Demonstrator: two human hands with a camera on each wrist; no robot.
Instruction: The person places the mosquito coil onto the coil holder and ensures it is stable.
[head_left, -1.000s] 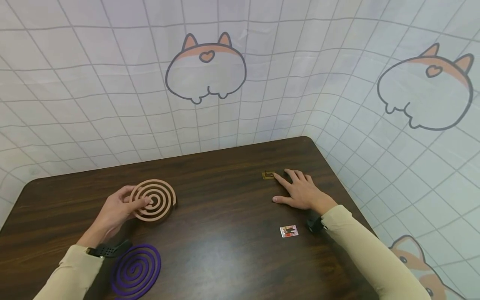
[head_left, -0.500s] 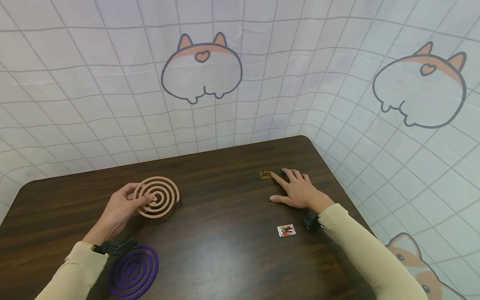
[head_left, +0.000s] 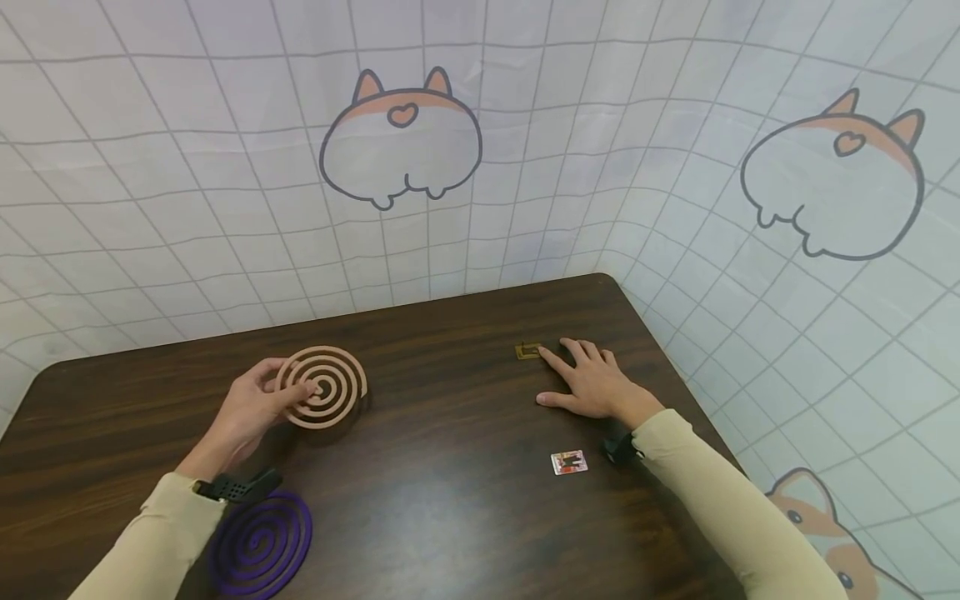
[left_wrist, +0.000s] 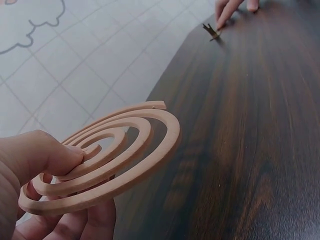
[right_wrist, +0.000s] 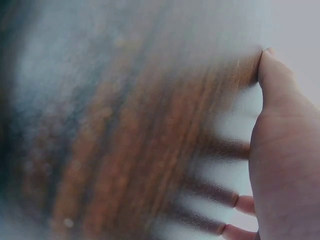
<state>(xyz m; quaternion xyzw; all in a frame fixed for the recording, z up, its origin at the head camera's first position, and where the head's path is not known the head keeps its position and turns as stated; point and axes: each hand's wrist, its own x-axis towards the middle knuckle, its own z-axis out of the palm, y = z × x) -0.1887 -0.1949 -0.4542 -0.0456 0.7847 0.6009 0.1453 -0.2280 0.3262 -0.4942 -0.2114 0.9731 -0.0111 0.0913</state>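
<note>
My left hand (head_left: 251, 404) pinches a tan mosquito coil (head_left: 339, 385), thumb on top near its centre and fingers underneath. In the left wrist view the coil (left_wrist: 145, 134) is held tilted above the table. My right hand (head_left: 596, 383) lies with fingers spread on the table, its index fingertip touching a small brass-coloured metal coil stand (head_left: 528, 351). Upright prongs show on the stand (left_wrist: 212, 33) in the left wrist view. The right wrist view shows the thumb and some fingertips (right_wrist: 245, 205) on the blurred wood.
A purple mosquito coil (head_left: 258, 542) lies flat on the dark wooden table (head_left: 420, 467), near my left wrist. A small printed card-like piece (head_left: 569, 462) lies left of my right wrist. Gridded curtains (head_left: 247, 183) hang behind and to the right of the table.
My left hand has carried the tan mosquito coil rightward and slightly farther from me. My right hand stays at the metal stand. The head view has shifted a little.
</note>
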